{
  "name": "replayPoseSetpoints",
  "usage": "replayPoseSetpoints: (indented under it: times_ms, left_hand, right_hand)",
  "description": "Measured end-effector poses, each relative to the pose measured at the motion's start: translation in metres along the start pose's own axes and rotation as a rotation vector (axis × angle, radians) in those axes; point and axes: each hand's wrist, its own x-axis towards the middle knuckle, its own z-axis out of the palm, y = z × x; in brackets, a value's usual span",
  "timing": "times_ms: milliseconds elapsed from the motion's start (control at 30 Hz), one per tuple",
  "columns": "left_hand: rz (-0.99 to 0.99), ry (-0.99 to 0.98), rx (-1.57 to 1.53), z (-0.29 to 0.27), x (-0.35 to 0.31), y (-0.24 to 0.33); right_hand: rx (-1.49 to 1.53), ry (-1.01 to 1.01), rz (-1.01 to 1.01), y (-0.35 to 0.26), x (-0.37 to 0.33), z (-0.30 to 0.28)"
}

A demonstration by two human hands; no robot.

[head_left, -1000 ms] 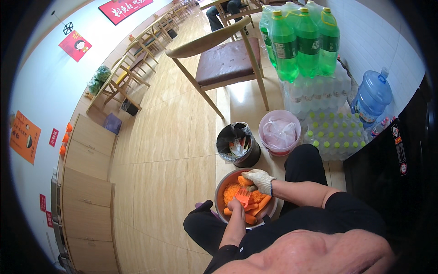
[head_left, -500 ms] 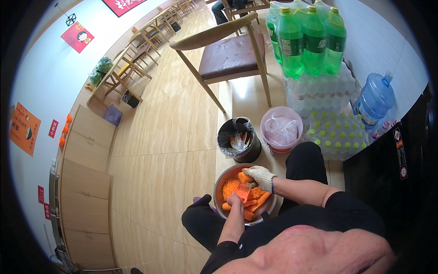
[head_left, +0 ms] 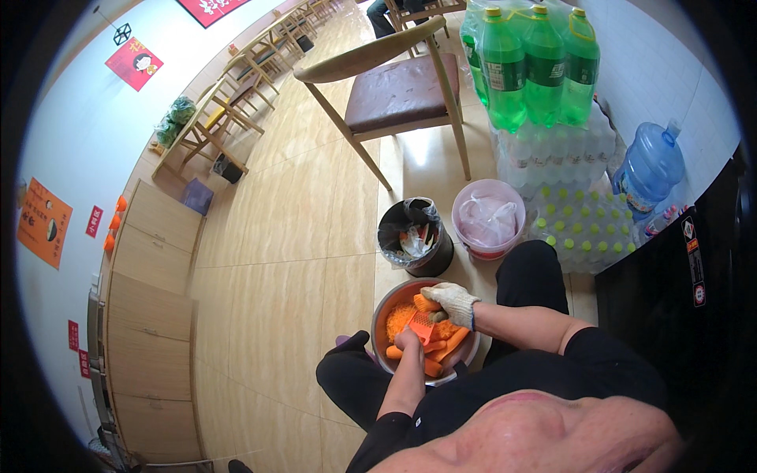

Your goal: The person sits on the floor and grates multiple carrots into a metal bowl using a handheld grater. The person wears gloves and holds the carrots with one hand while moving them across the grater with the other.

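Note:
A round metal basin (head_left: 379,309) sits between my legs, with grated carrot (head_left: 400,319) at its left side and several whole carrots (head_left: 452,344) at its near right. My bare left hand (head_left: 408,340) is closed on the handle end of a flat orange grater (head_left: 421,324), which slants over the basin. My right hand (head_left: 452,302), in a pale knitted work glove, grips a carrot (head_left: 426,303) at the grater's far end. The gloved fingers partly cover this carrot, and I cannot make out whether it touches the grating face.
Just beyond the basin stand a lined black bin (head_left: 436,260) and a pink bucket (head_left: 488,251) holding a plastic bag. Further off is a wooden chair (head_left: 402,93). Packed bottles (head_left: 544,158) and a blue water jug (head_left: 651,167) stand right, near a black appliance (head_left: 654,292). Cabinets (head_left: 150,331) line the left.
The whole view has shifted very slightly. Both hands keep their hold on the grater and the carrot, with hardly any movement relative to the basin.

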Motion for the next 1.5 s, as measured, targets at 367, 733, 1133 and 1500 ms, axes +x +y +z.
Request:
replayPoseSetpoints:
  times_ms: [367, 733, 1133, 1500]
  left_hand:
    - [0.194, -0.091, -0.016, 0.018, 0.026, -0.029]
    - [0.123, 0.131, -0.075, -0.015, 0.045, -0.007]
    - [-0.085, 0.164, -0.187, -0.020, 0.050, -0.003]
    - [-0.258, 0.011, -0.287, 0.004, 0.057, -0.041]
  right_hand:
    - [-0.013, -0.009, -0.010, 0.004, 0.004, 0.000]
    - [0.033, 0.009, 0.037, 0.011, 0.023, -0.009]
    - [0.127, -0.009, 0.003, -0.002, 0.021, -0.001]
    - [0.113, 0.061, 0.019, 0.011, 0.022, -0.012]
